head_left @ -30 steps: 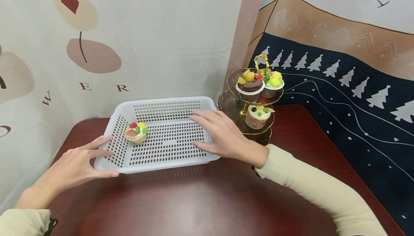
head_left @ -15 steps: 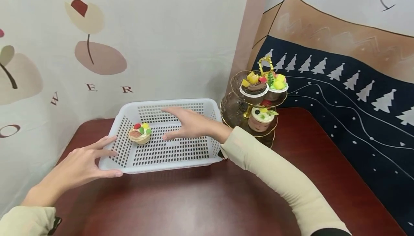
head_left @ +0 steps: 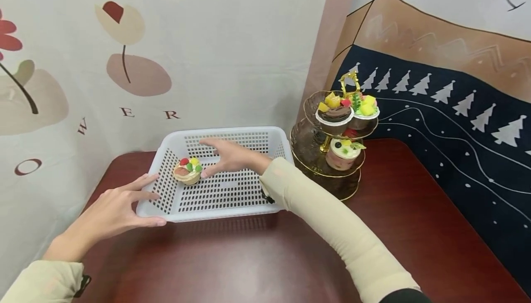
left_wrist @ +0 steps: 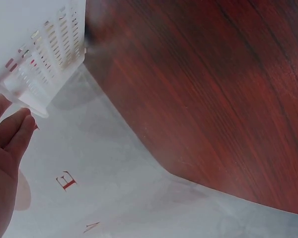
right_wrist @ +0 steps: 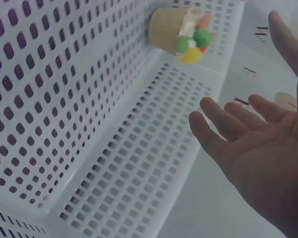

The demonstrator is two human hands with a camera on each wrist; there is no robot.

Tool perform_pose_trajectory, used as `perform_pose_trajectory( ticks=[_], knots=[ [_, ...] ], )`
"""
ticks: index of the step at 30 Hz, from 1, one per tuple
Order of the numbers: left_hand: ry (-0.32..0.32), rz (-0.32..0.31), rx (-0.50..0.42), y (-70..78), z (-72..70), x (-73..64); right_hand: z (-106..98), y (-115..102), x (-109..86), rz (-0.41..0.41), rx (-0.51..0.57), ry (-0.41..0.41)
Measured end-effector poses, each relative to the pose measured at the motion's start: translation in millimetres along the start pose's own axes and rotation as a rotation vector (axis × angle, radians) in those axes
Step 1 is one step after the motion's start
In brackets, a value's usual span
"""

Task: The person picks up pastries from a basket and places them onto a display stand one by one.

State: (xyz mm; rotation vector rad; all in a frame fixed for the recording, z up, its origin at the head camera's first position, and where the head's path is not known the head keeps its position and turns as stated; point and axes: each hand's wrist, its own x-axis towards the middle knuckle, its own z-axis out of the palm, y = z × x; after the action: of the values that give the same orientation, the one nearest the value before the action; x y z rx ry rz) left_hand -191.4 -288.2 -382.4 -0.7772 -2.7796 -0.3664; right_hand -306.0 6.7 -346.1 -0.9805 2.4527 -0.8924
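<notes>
A white plastic basket with slotted walls sits on the table. Inside, near its left end, a small cupcake has a pale cup and red, yellow and green toppings; the right wrist view also shows this cupcake. My right hand is over the basket, just right of the cupcake, thumb and fingers spread, holding nothing. At the basket's front left corner, my left hand rests its extended fingers against the rim, the thumb along the front. Those fingers appear by the rim in the left wrist view.
A tiered cake stand with gold trim is at the right behind the basket. It bears a chocolate cupcake, a green-topped cupcake and a layered dessert cup. Printed cloth hangs behind the table.
My right hand has moved left, from the basket's right end to beside the cupcake. The left hand keeps its place at the corner. The view has shifted slightly.
</notes>
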Motion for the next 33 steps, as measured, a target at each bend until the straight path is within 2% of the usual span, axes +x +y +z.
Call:
perform_pose_trajectory(
  ticks=[6, 12, 18, 27, 33],
  knots=[
    [0.006, 0.006, 0.006, -0.1, 0.7, 1.6, 12.4, 5.3, 18.5, 0.013, -0.065, -0.006],
    [0.019, 0.015, 0.008, -0.8, 1.3, 2.8, 30.8, 9.5, 34.3, 0.043, -0.052, -0.026],
    [0.007, 0.000, 0.001, -2.1, 2.3, -1.0, 45.1, 4.7, 50.8, 0.077, -0.084, -0.017],
    [0.032, 0.034, 0.007, -2.7, 7.5, -0.7, 56.2, -0.3, 60.8, 0.172, -0.083, -0.006],
    [0.025, 0.007, -0.001, -4.1, 8.1, -0.3, 58.9, 2.3, 63.4, 0.174, -0.130, 0.007]
  ],
)
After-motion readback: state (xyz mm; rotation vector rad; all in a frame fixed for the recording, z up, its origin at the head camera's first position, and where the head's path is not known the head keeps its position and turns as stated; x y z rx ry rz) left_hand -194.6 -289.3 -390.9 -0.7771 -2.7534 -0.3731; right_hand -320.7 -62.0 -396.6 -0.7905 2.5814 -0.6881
